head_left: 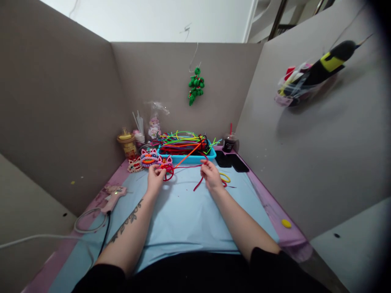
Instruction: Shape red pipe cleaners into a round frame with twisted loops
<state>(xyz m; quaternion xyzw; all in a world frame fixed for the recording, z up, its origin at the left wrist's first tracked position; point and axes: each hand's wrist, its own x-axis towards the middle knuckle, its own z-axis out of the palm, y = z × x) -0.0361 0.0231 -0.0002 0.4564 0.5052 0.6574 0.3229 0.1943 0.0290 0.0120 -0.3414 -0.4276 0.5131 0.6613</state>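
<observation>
Two hands, one blue tray [210,155] of pipe cleaners, two black phones [230,161], one glue gun [113,194], one dark cup [229,143]

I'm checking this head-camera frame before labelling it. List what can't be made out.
1. Head view: how the left hand grips the red pipe-cleaner loop; its fingers cover the contact.
2. Head view: whether the right hand pinches the long red pipe cleaner; too small.
3. Head view: contents of the clear plastic bag on the right wall; blurred near the lens edge.
4. Head view: floor of the blue plastic tray; piled pipe cleaners hide it.
</observation>
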